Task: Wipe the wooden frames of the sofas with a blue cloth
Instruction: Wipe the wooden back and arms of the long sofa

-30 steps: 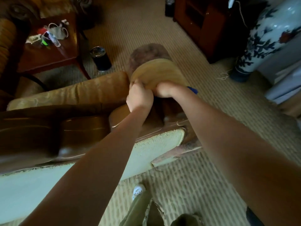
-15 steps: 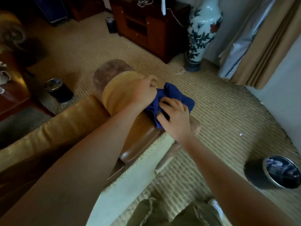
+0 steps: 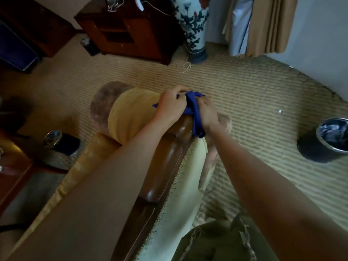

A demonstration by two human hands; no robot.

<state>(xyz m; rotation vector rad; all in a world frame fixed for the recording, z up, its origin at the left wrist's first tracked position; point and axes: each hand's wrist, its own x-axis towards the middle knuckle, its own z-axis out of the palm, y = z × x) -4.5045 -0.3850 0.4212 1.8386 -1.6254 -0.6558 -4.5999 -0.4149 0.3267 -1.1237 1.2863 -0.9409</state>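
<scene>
The blue cloth point(image 3: 194, 112) is bunched up at the end of the sofa's glossy brown wooden frame point(image 3: 165, 166), beside the round yellow armrest point(image 3: 131, 113). My left hand point(image 3: 172, 105) grips the cloth's upper part, fingers curled over it on top of the armrest end. My right hand point(image 3: 209, 113) grips the cloth from the right side, and a strip of cloth hangs below it against the frame's end. Both forearms reach in from the bottom of the view.
A dark metal bin point(image 3: 323, 140) stands on the woven carpet at right, another point(image 3: 60, 142) left of the sofa. A blue-and-white vase point(image 3: 192, 27), a dark wooden cabinet point(image 3: 128, 29) and curtains point(image 3: 267, 25) line the far side. A wooden table edge point(image 3: 13, 170) sits at left.
The view has swung right across the room. The cloth, earlier spread under my right hand on the frame, is now bunched between both hands at the frame's end.
</scene>
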